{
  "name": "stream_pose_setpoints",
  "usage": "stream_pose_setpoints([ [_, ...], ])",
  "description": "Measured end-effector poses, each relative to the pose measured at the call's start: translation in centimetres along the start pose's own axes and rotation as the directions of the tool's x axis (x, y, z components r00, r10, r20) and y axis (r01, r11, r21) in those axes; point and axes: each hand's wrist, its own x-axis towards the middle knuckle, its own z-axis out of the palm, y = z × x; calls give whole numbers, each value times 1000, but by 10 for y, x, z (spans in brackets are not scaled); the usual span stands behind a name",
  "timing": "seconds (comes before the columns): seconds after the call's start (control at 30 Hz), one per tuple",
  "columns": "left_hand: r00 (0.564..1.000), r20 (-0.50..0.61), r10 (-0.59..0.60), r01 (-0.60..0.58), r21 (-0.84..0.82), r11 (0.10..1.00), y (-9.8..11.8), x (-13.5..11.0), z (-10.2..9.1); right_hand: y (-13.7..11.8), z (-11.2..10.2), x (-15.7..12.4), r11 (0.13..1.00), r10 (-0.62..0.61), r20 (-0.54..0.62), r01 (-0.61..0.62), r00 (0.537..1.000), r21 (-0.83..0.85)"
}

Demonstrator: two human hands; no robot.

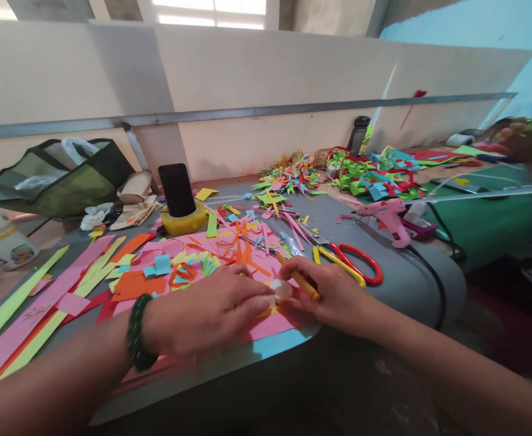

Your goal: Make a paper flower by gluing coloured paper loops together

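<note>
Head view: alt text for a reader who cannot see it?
Two hands meet over a pink paper sheet on a grey table: the left hand lies flat, the right hand holds a yellow pencil beside a small whitish round object. Coloured paper strips, scissors and a pink glue gun lie around.

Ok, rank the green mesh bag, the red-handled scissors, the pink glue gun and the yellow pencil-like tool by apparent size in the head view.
1. Green mesh bag, largest.
2. Red-handled metal scissors.
3. Pink plastic glue gun, close to the scissors, so unsure.
4. Yellow pencil-like tool in the right hand, smallest, partly hidden.
</note>
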Motion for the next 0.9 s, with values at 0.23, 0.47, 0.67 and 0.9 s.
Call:
stream_pose_setpoints([
  [0.23, 996, -62, -59, 63, 56, 996, 7, -36, 29, 2, -10, -2, 997, 27, -142, -17, 989, 73],
  [0.47, 995, -89, -47, 52, 62, 997, 3, -36, 33, -12, -5, -2, 999, -48, -93, 50, 994, 16],
  [0.67, 996, -72, -58, 61, 44, 997, 5, -37, 34, -17, 10, 1, 992, -124, -5, 123, 992, -18],
  [0.9, 997, -33, -71, 73, 73, 995, 5, -35, 33, -13, 16, 2, 992, -125, 26, 126, 992, -12],
])
